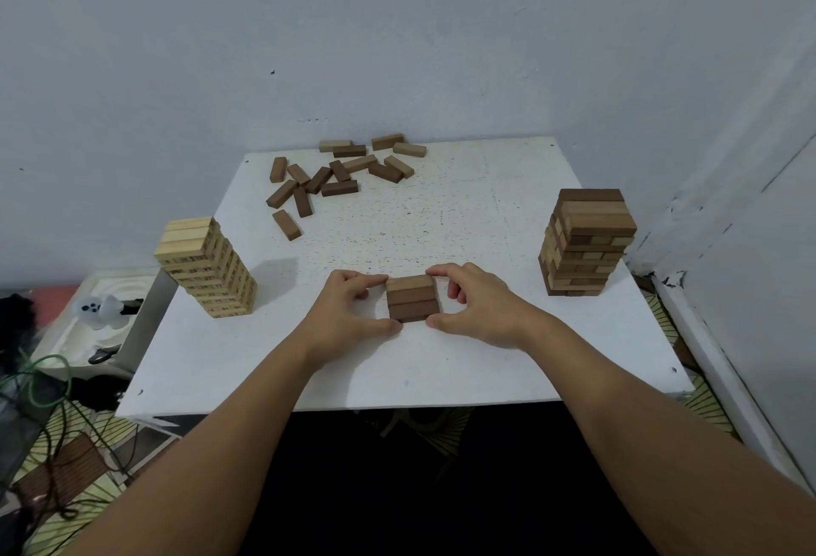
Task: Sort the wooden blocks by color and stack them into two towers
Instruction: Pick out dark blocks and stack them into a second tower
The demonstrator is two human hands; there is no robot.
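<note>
On the white worktop [441,357] at frame centre, our left hand [349,312] and right hand [479,306] pinch three dark blocks [411,298] from either side. We should press evenly, squaring the row before lifting it toward the brown tower [587,242] at right.

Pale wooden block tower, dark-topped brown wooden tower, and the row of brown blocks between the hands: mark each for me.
Pale wooden block tower [207,266]: head view, on its front face.
Dark-topped brown wooden tower [585,242]: head view, on its side face.
Row of brown blocks [411,297]: head view, on its top surface.
</note>
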